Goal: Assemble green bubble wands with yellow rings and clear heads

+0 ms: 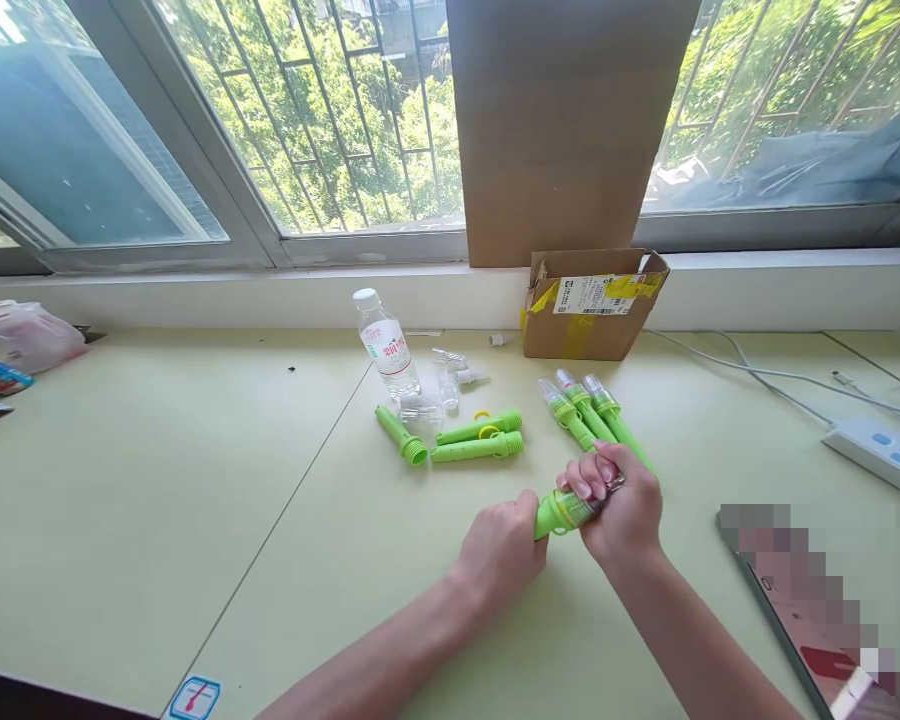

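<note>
My left hand (502, 548) is closed around the handle end of a light-green plastic tube (555, 515). My right hand (622, 505) wraps the clear cap at its other end, partly hiding it. Just beyond the right hand lie three similar green tubes with clear caps (581, 405), side by side. Further left are three green tubes without caps (480, 447), their threaded ends showing; two lie together with yellow rings near them. Several loose clear caps (448, 385) sit behind these.
A water bottle (388, 350) with a white lid stands behind the tubes. By the window wall is an open cardboard box (589, 315). To the right are a white power strip (881, 455) with cables and a phone (802, 620). A plastic bag (26, 335) lies far left.
</note>
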`<state>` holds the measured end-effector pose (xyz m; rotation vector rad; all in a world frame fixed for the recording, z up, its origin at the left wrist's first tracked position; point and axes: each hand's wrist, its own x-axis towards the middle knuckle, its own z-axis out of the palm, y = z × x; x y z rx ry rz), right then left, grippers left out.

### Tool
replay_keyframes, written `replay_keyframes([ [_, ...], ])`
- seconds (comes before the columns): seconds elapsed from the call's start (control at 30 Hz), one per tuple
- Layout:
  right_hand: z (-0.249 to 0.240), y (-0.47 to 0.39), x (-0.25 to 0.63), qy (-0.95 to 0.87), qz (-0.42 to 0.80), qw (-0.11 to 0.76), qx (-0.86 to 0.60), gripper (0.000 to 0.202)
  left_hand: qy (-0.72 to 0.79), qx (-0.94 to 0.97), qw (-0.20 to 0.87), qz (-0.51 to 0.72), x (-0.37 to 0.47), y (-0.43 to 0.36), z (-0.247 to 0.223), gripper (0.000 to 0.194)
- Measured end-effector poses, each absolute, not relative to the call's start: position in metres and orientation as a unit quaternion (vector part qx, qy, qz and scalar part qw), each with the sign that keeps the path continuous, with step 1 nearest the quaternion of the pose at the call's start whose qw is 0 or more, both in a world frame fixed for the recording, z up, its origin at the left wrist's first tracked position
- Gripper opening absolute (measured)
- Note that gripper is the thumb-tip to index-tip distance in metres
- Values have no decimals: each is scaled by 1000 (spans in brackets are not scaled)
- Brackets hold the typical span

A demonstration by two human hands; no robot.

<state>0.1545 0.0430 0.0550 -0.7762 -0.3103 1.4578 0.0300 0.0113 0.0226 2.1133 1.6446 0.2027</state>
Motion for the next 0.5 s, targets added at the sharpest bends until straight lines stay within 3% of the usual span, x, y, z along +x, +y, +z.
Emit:
replay_keyframes([
  [0.3, 52, 48, 151, -201, 624, 670, -348, 38, 596, 724, 311, 155, 22, 17, 24, 10],
  [0.5, 36, 44, 139, -272, 627, 652, -329, 27, 557, 606, 456, 339, 26, 16, 30, 25],
])
